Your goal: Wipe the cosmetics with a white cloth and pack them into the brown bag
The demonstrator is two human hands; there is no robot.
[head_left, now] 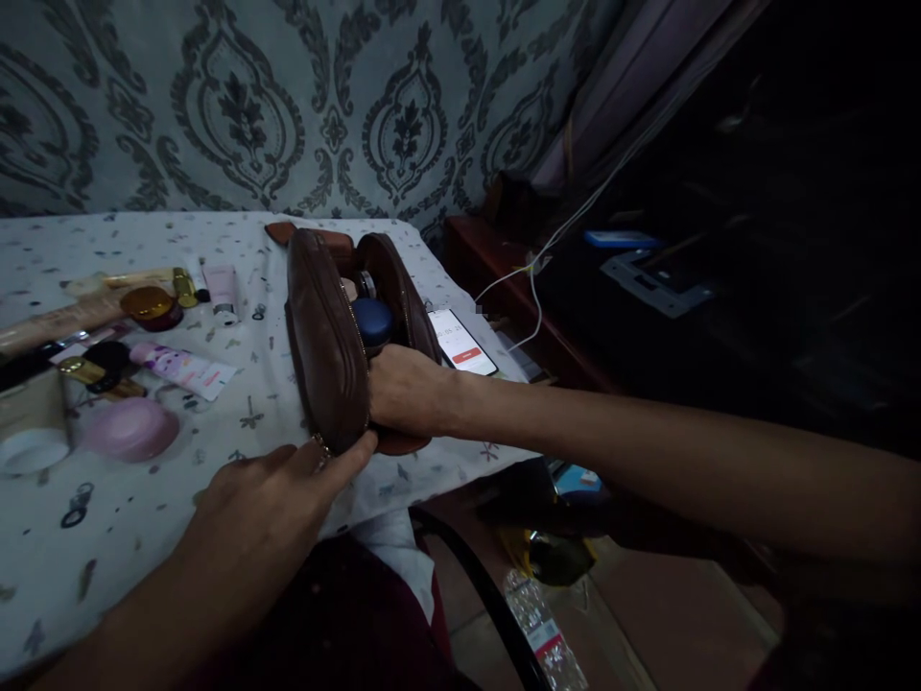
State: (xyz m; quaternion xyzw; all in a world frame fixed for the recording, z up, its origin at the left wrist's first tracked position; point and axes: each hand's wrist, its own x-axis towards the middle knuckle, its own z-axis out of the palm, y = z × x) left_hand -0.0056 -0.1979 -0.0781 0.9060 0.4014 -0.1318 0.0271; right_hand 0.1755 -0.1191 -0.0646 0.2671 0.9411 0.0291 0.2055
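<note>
A brown zip toiletry bag [320, 345] stands unzipped on the cloth-covered table. Inside it I see a dark blue round container [372, 321] and, behind that, a small dark-and-silver item [366, 284]. My right hand [407, 389] reaches into the opening beside the blue container; its fingers are hidden by the bag's wall. My left hand [280, 494] grips the near lower corner of the bag, thumb along its edge and the other fingers curled on the left side.
Left of the bag lie a pink oval container [133, 428], a purple-and-white tube [183, 369], an amber-lidded jar [151, 305] and several other cosmetics. A lit phone [464, 344] lies right of the bag. White cables [576, 213] hang beyond the table's right edge.
</note>
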